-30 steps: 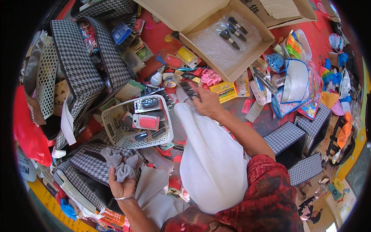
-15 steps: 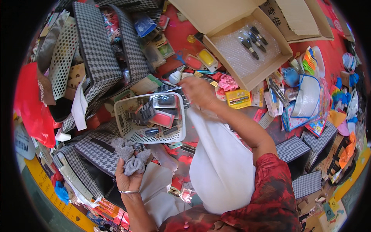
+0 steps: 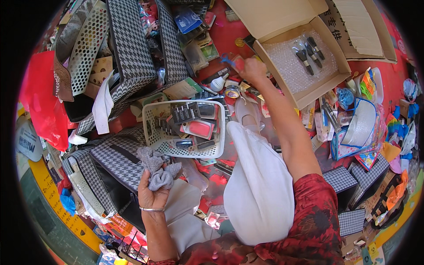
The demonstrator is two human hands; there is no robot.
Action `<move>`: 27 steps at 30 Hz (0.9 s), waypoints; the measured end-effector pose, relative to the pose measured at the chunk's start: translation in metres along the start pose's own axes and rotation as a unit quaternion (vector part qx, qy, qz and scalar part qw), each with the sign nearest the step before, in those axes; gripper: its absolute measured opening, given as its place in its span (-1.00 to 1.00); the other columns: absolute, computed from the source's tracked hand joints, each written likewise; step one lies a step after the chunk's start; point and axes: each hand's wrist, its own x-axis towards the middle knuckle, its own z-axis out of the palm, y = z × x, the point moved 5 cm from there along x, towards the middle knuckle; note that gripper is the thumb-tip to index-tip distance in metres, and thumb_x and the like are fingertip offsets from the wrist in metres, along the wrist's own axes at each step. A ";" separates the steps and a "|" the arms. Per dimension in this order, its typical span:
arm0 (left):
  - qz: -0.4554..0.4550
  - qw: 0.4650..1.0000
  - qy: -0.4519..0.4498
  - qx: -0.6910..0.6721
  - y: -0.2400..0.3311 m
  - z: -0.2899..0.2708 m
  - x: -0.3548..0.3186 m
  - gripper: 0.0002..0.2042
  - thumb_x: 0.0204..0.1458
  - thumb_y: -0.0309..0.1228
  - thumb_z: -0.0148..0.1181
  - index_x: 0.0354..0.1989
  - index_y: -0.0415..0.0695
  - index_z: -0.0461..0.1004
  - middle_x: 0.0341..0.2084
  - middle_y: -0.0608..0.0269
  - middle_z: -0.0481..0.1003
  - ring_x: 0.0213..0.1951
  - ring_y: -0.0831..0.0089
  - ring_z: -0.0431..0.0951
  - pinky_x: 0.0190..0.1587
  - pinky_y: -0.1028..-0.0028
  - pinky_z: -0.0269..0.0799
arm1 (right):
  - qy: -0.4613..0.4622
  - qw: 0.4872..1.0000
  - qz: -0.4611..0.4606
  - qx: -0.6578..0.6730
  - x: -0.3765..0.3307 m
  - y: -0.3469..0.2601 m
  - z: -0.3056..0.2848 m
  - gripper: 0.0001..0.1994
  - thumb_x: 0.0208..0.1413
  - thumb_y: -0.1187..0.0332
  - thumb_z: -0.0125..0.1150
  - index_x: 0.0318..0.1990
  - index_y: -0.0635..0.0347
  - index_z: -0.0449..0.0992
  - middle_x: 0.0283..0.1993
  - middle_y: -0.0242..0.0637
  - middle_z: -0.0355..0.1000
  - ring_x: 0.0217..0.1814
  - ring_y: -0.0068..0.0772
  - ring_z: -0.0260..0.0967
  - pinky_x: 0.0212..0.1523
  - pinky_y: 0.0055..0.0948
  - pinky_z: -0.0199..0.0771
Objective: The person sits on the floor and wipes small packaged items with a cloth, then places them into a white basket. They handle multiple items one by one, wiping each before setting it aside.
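My left hand (image 3: 152, 194), a silver bangle at its wrist, holds a bunched grey fluffy cloth (image 3: 158, 170). Stretched far forward, my right hand (image 3: 255, 70) has its fingers closed beside a small red pack (image 3: 239, 64) and blue scissors (image 3: 227, 59). Whatever lies under its fingers is hidden. Between my arms stands a white plastic basket (image 3: 185, 154) with black boxes (image 3: 185, 112), a red-and-clear pack (image 3: 197, 129) and other small packs. A white light bulb (image 3: 218, 83) and a tape roll (image 3: 232, 92) lie beyond the basket's far rim.
Ahead to the right, an open cardboard box (image 3: 304, 92) holds black brushes (image 3: 309, 55) on bubble wrap. Houndstooth storage bins (image 3: 132, 39) crowd the left side, with more bins (image 3: 338, 181) at right. My foot (image 3: 247, 115) rests right of the basket.
My right hand has reached farther forward, from near the light bulb to the small packs beside the cardboard box. My left hand keeps hold of the grey cloth. The whole view has shifted slightly.
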 end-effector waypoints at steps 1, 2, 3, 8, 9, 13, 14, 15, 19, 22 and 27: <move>-0.001 1.000 0.001 -0.003 0.000 0.000 -0.001 -0.66 0.04 -0.31 0.00 -0.04 -0.22 0.30 -0.20 0.06 0.44 -0.13 0.23 0.44 -0.06 0.23 0.38 | 0.000 0.996 0.022 0.091 -0.002 0.008 -0.007 -0.71 -0.25 0.23 0.25 -0.43 0.29 0.50 -0.45 -0.11 0.47 -0.42 -0.22 0.46 -0.43 -0.32 0.44; 0.001 1.000 0.010 -0.002 0.000 0.000 -0.002 -0.66 0.04 -0.32 -0.01 -0.04 -0.22 0.30 -0.20 0.06 0.44 -0.13 0.22 0.44 -0.06 0.23 0.38 | 0.000 0.982 0.034 0.186 -0.005 0.017 -0.016 -0.71 -0.24 0.24 0.24 -0.41 0.29 0.51 -0.45 -0.11 0.47 -0.41 -0.25 0.46 -0.42 -0.36 0.44; 0.000 1.000 0.000 -0.005 0.000 0.001 -0.003 -0.66 0.04 -0.32 -0.01 -0.04 -0.22 0.30 -0.20 0.06 0.44 -0.14 0.22 0.44 -0.07 0.23 0.38 | -0.006 0.961 0.072 0.265 -0.008 0.024 -0.022 -0.71 -0.24 0.25 0.22 -0.39 0.29 0.51 -0.45 -0.12 0.47 -0.41 -0.27 0.47 -0.40 -0.39 0.45; 0.003 1.000 -0.027 -0.010 0.000 0.003 -0.008 -0.64 0.03 -0.35 0.01 0.00 -0.24 0.26 -0.15 0.07 0.41 -0.09 0.21 0.40 -0.10 0.23 0.38 | -0.153 0.779 0.066 0.604 -0.059 0.000 -0.042 -0.71 -0.18 0.22 0.23 -0.39 0.28 0.50 -0.48 -0.27 0.45 -0.46 -0.59 0.35 -0.43 -0.59 0.33; -0.001 1.000 -0.020 -0.013 0.000 0.002 -0.008 -0.63 0.02 -0.35 0.01 -0.01 -0.24 0.26 -0.16 0.07 0.41 -0.10 0.21 0.40 -0.09 0.23 0.37 | -0.174 0.770 0.050 0.611 -0.073 -0.016 -0.043 -0.72 -0.15 0.21 0.21 -0.37 0.27 0.51 -0.47 -0.28 0.45 -0.47 -0.61 0.34 -0.42 -0.60 0.32; -0.006 1.000 -0.030 -0.005 0.000 0.001 -0.005 -0.63 0.01 -0.33 0.02 -0.01 -0.24 0.26 -0.17 0.07 0.41 -0.11 0.21 0.41 -0.07 0.23 0.35 | -0.232 0.865 -0.239 0.376 -0.131 -0.105 -0.034 -0.62 -0.11 0.10 0.15 -0.33 0.29 0.49 -0.42 -0.21 0.45 -0.39 -0.39 0.39 -0.34 -0.40 0.36; -0.002 1.000 -0.028 0.000 0.001 0.001 -0.005 -0.62 0.01 -0.33 0.02 -0.01 -0.24 0.26 -0.17 0.07 0.41 -0.12 0.21 0.41 -0.06 0.24 0.35 | -0.228 0.868 -0.222 0.380 -0.136 -0.106 -0.031 -0.61 -0.11 0.09 0.15 -0.32 0.30 0.48 -0.42 -0.20 0.45 -0.37 -0.35 0.39 -0.33 -0.37 0.36; -0.007 1.000 -0.023 -0.002 0.000 0.000 -0.004 -0.64 0.02 -0.31 0.01 -0.03 -0.23 0.28 -0.18 0.07 0.42 -0.13 0.22 0.42 -0.08 0.23 0.36 | -0.225 0.872 -0.206 0.384 -0.141 -0.104 -0.027 -0.60 -0.10 0.08 0.15 -0.32 0.31 0.48 -0.41 -0.19 0.44 -0.36 -0.31 0.39 -0.32 -0.34 0.36; -0.008 1.000 0.013 0.002 0.002 -0.004 -0.004 -0.66 0.04 -0.27 -0.01 -0.06 -0.20 0.33 -0.19 0.09 0.44 -0.16 0.25 0.45 -0.13 0.21 0.39 | -0.092 0.825 0.113 0.546 -0.153 -0.017 -0.024 -0.59 -0.03 0.03 0.09 -0.30 0.27 0.47 -0.42 -0.23 0.45 -0.45 -0.43 0.37 -0.49 -0.46 0.32; 0.000 1.000 -0.009 0.000 0.003 -0.002 -0.005 -0.66 0.03 -0.28 0.01 -0.07 -0.20 0.33 -0.18 0.10 0.44 -0.16 0.26 0.45 -0.11 0.22 0.40 | -0.098 0.718 0.374 0.579 -0.196 0.070 -0.020 -0.57 0.03 -0.02 0.02 -0.23 0.21 0.45 -0.43 -0.27 0.43 -0.57 -0.59 0.31 -0.65 -0.64 0.21; -0.013 1.000 -0.013 -0.020 -0.001 -0.002 -0.007 -0.62 0.02 -0.32 0.01 -0.02 -0.25 0.26 -0.18 0.04 0.42 -0.14 0.21 0.43 -0.06 0.24 0.36 | 0.096 0.607 0.411 0.673 -0.205 0.151 -0.031 -0.46 0.00 -0.04 0.07 -0.09 0.29 0.30 -0.50 -0.19 0.41 -0.67 -0.48 0.33 -0.77 -0.66 0.21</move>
